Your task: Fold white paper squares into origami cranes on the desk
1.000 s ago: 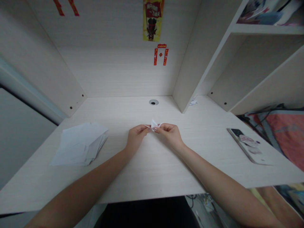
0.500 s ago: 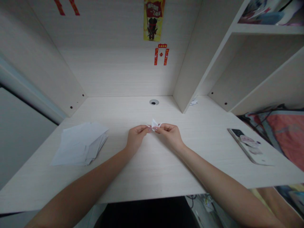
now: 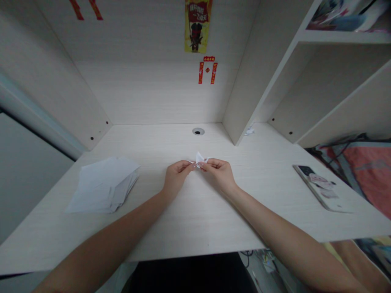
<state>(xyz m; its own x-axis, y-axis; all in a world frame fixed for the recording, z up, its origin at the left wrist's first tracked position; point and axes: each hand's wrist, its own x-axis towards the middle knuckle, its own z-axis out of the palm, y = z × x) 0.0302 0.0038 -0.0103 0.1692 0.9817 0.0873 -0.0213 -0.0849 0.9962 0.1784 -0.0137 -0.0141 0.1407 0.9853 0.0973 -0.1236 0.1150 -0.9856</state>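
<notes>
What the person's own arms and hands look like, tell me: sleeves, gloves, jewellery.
The left hand and right hand are bare, with no gloves. No sleeve covers the left forearm or the right forearm as far as they show. No watch or bracelet is visible. Any nail polish is too small to tell.

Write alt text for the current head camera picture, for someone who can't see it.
A person's left hand and right hand pinch a small piece of folded white paper between them at a pale desk. A stack of loose white sheets lies to the left, and a phone lies camera side up to the right.
</notes>
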